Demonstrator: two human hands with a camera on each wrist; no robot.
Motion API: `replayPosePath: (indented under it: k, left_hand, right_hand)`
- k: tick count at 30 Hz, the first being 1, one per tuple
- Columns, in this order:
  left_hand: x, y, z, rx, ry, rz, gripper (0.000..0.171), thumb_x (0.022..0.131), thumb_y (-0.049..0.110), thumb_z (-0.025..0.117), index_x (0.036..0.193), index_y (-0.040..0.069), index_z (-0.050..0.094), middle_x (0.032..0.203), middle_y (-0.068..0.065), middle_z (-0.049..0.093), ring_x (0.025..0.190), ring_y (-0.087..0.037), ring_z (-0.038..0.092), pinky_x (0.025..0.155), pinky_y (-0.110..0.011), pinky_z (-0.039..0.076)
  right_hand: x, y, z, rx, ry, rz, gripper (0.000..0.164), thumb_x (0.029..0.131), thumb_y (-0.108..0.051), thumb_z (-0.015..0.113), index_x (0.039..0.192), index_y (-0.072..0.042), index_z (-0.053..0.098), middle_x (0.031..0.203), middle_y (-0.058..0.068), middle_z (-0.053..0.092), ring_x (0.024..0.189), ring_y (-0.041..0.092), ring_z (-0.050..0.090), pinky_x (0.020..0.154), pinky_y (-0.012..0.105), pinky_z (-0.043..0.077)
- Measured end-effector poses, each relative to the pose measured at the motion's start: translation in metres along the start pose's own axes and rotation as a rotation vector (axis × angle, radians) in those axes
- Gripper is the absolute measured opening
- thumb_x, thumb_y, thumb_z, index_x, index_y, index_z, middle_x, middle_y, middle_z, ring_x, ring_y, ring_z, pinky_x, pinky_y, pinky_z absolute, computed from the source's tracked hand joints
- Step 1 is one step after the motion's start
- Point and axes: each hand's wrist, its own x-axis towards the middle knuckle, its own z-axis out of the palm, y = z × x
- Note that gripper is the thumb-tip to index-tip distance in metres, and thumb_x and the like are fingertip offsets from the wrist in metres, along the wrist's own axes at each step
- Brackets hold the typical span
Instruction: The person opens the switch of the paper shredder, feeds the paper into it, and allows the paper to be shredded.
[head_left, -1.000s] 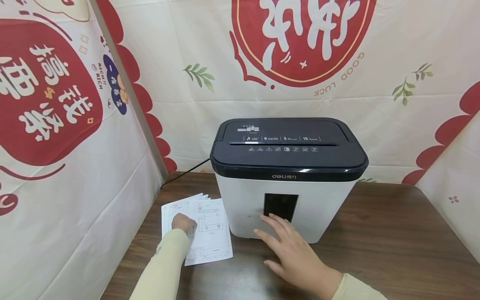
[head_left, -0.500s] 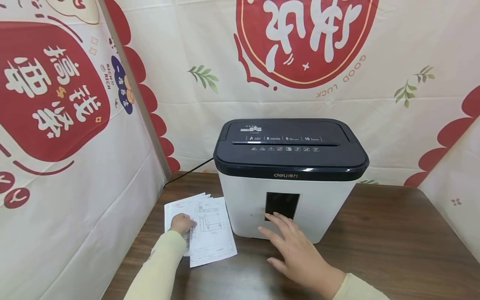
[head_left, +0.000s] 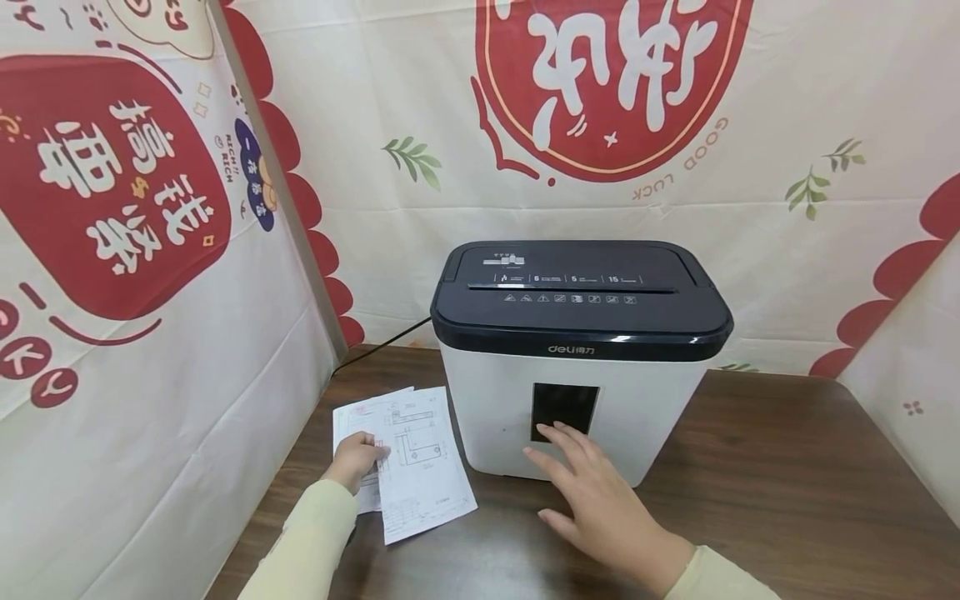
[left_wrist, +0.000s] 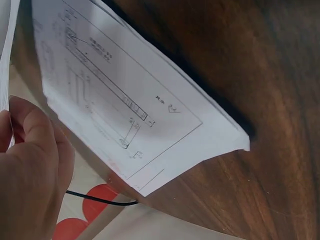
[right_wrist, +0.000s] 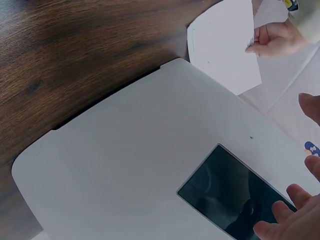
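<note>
My left hand (head_left: 355, 460) pinches the left edge of a printed drawing sheet (head_left: 427, 487) between thumb and fingers. That sheet is lifted off the other papers (head_left: 347, 419), which lie under it on the table. In the left wrist view the held sheet (left_wrist: 4, 60) stands edge-on, with a lower drawing sheet (left_wrist: 125, 90) below. A white paper shredder (head_left: 491, 400) with a black top and a feed slot (head_left: 572, 289) stands to the right. Before its dark window (right_wrist: 230, 185), my right hand (head_left: 607, 512) hovers with fingers spread, holding nothing; whether it touches the front I cannot tell.
The brown wooden table (head_left: 795, 475) carries everything. A black cord (head_left: 382, 343) runs from behind the shredder to the left. Printed cloth walls (head_left: 360, 233) close off the back and both sides.
My left hand has drawn the top sheet up and slightly toward me, away from the papers below. The right hand stays spread before the shredder. The head view has shifted a little.
</note>
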Motion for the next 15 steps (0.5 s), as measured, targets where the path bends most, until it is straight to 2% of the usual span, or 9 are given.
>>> replayPosePath:
  k: [6, 15]
  left_hand:
    - [-0.019, 0.0, -0.007, -0.074, -0.011, 0.048, 0.012, 0.092, 0.005, 0.06, 0.096, -0.005, 0.055, 0.095, -0.012, 0.058, 0.082, -0.019, 0.057, 0.073, -0.032, 0.048]
    - [-0.046, 0.004, -0.022, -0.176, -0.013, 0.119, 0.016, 0.093, 0.005, 0.058, 0.102, -0.007, 0.053, 0.095, -0.012, 0.06, 0.081, -0.018, 0.057, 0.073, -0.03, 0.047]
  right_hand:
    - [0.0, 0.0, -0.004, 0.019, 0.004, 0.027, 0.073, 0.067, -0.027, 0.088, 0.131, -0.011, 0.056, 0.141, 0.014, 0.046, 0.126, 0.035, 0.047, 0.09, 0.048, 0.05]
    - [-0.003, -0.001, -0.008, 0.05, 0.008, 0.055, 0.075, 0.068, -0.024, 0.087, 0.134, -0.01, 0.053, 0.139, 0.012, 0.047, 0.123, 0.03, 0.051, 0.086, 0.043, 0.053]
